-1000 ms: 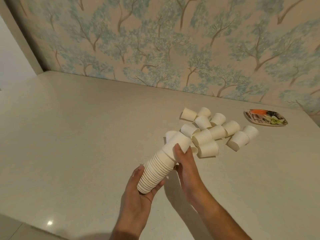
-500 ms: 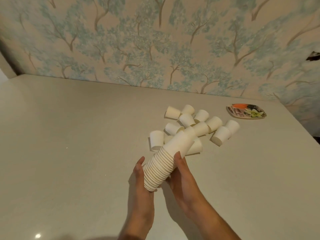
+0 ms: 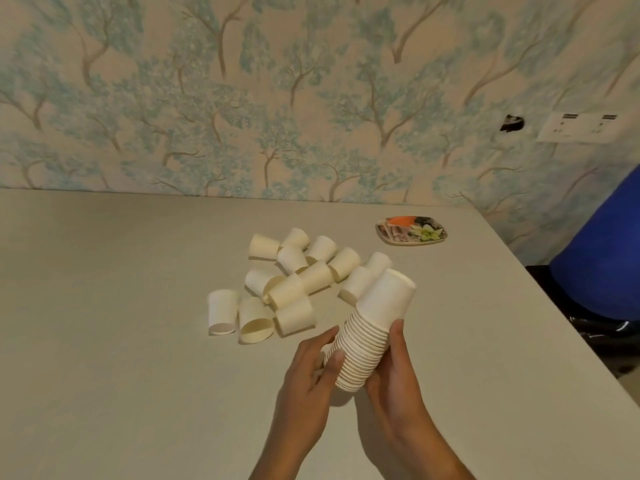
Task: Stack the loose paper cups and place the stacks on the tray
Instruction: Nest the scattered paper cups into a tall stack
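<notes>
A tall stack of cream paper cups (image 3: 372,334) tilts up and to the right, held above the table between both hands. My left hand (image 3: 308,386) presses its left side near the rims. My right hand (image 3: 394,372) cups its right side, thumb up along the stack. Several loose cups (image 3: 294,285) lie scattered on their sides just beyond the hands. A small patterned tray (image 3: 410,230) sits at the back right of the table, apart from the cups.
The beige table (image 3: 121,323) has its right edge close to my right arm. A blue object (image 3: 602,258) stands off the table at the right. Floral wallpaper and a white socket plate (image 3: 578,128) are behind.
The view has swung right and the stack has shifted rightward with both hands still on it. The loose cups now show to the left of the stack.
</notes>
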